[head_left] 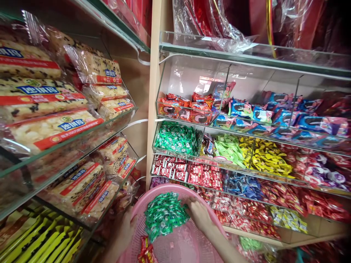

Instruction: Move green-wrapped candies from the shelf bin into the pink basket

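Note:
A pink plastic basket (189,187) with perforated sides stands below me. In it lies a heap of small green-wrapped candies (164,213), and a few red-and-yellow packets (147,251) sit near its left side. My left hand (126,227) is at the basket's left rim, closed on it with the thumb over the edge; its other fingers are hidden. Inside the basket on the right, my right hand (197,213) reaches down with bent, slightly parted fingers at the edge of the green heap. The fingertips are partly blurred, and no candy shows in them.
Ahead, glass shelves hold green candies (178,138), yellow candies (270,157), blue biscuit packs (241,108) and red packets (205,175). Bagged puffed-rice cakes (52,126) fill the left shelves. A wooden post (154,91) divides the shelving, and glass edges jut out on both sides.

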Demonstrator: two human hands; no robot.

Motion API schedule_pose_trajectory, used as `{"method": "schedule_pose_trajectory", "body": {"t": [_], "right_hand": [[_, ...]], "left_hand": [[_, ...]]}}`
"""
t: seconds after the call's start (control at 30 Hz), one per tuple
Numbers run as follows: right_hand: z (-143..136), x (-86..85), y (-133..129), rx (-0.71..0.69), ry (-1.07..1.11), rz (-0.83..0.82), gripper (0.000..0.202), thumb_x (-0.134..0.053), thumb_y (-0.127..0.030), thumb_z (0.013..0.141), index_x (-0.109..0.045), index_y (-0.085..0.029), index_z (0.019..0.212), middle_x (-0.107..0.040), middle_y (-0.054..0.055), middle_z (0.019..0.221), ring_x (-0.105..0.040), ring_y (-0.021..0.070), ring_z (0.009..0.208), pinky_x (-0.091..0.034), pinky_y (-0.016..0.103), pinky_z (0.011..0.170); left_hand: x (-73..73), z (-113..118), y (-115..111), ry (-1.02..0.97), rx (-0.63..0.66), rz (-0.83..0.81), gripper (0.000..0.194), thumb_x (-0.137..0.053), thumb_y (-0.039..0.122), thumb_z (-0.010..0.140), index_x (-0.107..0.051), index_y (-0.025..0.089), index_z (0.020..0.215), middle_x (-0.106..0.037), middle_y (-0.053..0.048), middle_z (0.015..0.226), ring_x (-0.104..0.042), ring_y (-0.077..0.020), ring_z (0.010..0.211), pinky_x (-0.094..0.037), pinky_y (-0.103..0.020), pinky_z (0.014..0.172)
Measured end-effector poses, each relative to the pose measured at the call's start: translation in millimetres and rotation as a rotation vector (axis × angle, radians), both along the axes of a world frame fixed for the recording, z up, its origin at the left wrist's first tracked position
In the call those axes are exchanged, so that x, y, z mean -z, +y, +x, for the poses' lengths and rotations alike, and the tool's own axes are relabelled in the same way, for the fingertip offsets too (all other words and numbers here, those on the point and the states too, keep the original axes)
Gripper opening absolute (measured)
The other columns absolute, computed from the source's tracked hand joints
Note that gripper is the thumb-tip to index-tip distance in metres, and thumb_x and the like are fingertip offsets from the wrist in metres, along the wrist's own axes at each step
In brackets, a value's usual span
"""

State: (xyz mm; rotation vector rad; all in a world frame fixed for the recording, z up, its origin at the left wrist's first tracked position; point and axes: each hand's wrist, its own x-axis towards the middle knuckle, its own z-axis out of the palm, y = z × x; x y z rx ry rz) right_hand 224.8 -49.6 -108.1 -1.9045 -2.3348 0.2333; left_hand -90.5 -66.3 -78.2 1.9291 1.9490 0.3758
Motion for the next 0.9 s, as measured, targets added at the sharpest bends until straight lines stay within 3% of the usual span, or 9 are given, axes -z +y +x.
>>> {"method": "schedule_pose_trajectory", "body": {"t": [0.3, 0.43, 0.67, 0.8, 0.9], "right_hand": [[-8.9, 9.5, -1.1, 0.078, 0.035, -0.104, 0.047, -0.048, -0.011, 0.084, -0.051, -0.020, 0.130, -0.067, 0.013, 0.110, -0.065, 0.0268, 0.098, -0.051, 0.034, 0.082], [-11.0, 13.1, -2.1, 0.083, 0.041, -0.100, 0.043, -0.044, -0.014, 0.085, -0.055, -0.021, 0.126, -0.067, 0.013, 0.113, -0.066, 0.0266, 0.098, -0.052, 0.034, 0.081], [-26.4, 8.3, -0.9, 0.106, -0.084, -0.091, 0.042, -0.035, -0.011, 0.088, -0.064, -0.016, 0.118, -0.060, 0.015, 0.129, -0.056, 0.0281, 0.118, -0.049, 0.035, 0.092], [-26.9, 18.9, 0.0, 0.093, -0.073, -0.095, 0.052, -0.035, -0.005, 0.085, -0.056, -0.014, 0.131, -0.056, 0.014, 0.136, -0.054, 0.0235, 0.123, -0.046, 0.031, 0.098], [-22.9, 27.8, 1.4, 0.119, -0.088, -0.046, 0.055, -0.035, -0.003, 0.083, -0.055, -0.015, 0.133, -0.054, 0.015, 0.138, -0.056, 0.0249, 0.121, -0.049, 0.033, 0.097]], "left_hand": [[4.8, -1.0, -1.4, 0.021, 0.027, -0.013, 0.040, -0.036, 0.022, 0.087, -0.062, 0.007, 0.113, -0.070, -0.018, 0.105, -0.066, -0.0243, 0.103, -0.050, -0.032, 0.087], [5.5, -2.1, -2.3, 0.020, 0.015, 0.003, 0.039, -0.037, 0.024, 0.087, -0.064, 0.010, 0.112, -0.072, -0.015, 0.104, -0.067, -0.0232, 0.101, -0.050, -0.031, 0.088], [3.4, -2.0, -2.1, 0.034, -0.008, -0.013, 0.042, -0.040, 0.025, 0.085, -0.063, 0.009, 0.116, -0.070, -0.016, 0.113, -0.065, -0.0248, 0.108, -0.049, -0.034, 0.094], [1.0, -2.4, -2.6, 0.058, -0.007, -0.027, 0.041, -0.039, 0.025, 0.086, -0.064, 0.011, 0.115, -0.070, -0.014, 0.112, -0.066, -0.0227, 0.107, -0.050, -0.030, 0.093], [1.0, -3.3, -2.7, 0.057, -0.005, -0.019, 0.041, -0.039, 0.025, 0.086, -0.064, 0.011, 0.115, -0.070, -0.015, 0.111, -0.066, -0.0231, 0.106, -0.051, -0.030, 0.091]]}}
